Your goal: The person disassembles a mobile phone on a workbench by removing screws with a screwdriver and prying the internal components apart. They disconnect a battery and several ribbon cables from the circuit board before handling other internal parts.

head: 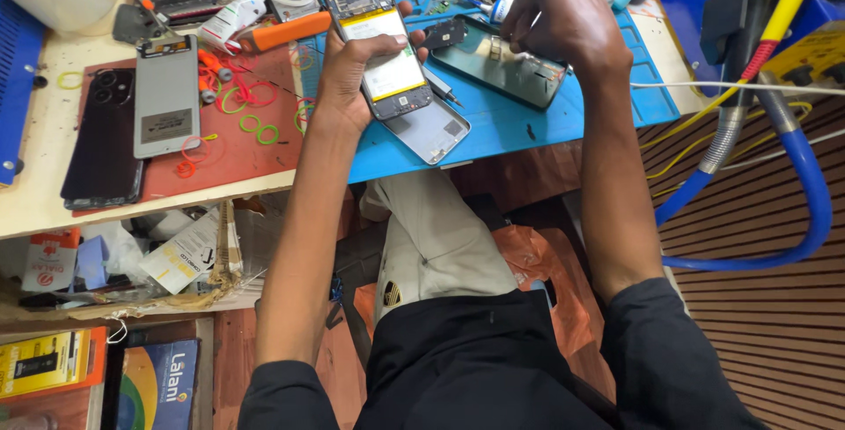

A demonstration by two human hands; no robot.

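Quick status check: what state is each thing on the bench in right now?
Opened phone: back off, battery showing, held in left hand.
Right hand: closed on a small tool, too hidden to name.
Green phone shell: lying open on blue mat.
Black phone: flat, camera side up.
Grey back cover: flat on red mat.

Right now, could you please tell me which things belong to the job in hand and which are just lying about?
In hand: opened black phone with yellow-edged battery, held by left hand; right hand over dark green phone frame.
Lying about: silver back cover, black phone, coloured rubber bands.
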